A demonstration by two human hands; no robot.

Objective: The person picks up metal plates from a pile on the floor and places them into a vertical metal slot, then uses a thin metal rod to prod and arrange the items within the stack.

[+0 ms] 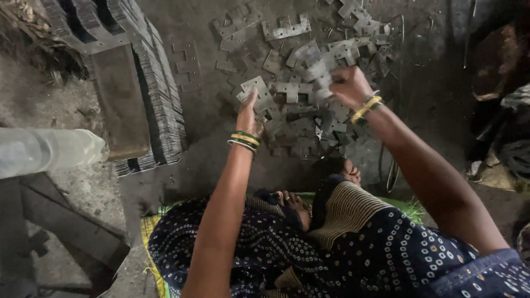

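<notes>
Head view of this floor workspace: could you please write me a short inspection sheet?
Surface: dusty grey floor, with a green mat edge under the seated person.
Job's things: loose heap of flat grey metal plates, notched and punched; a neat stacked row of plates at left.
Clutter: a pale plastic bottle lying at left; dark metal strips lower left.
Grippers: left hand touches a plate, grip unclear; right hand is closed on a bunch of plates.
Cables: a thin wire loop by the right arm.
Surroundings: dim; dry debris top left, dark bundles right.
</notes>
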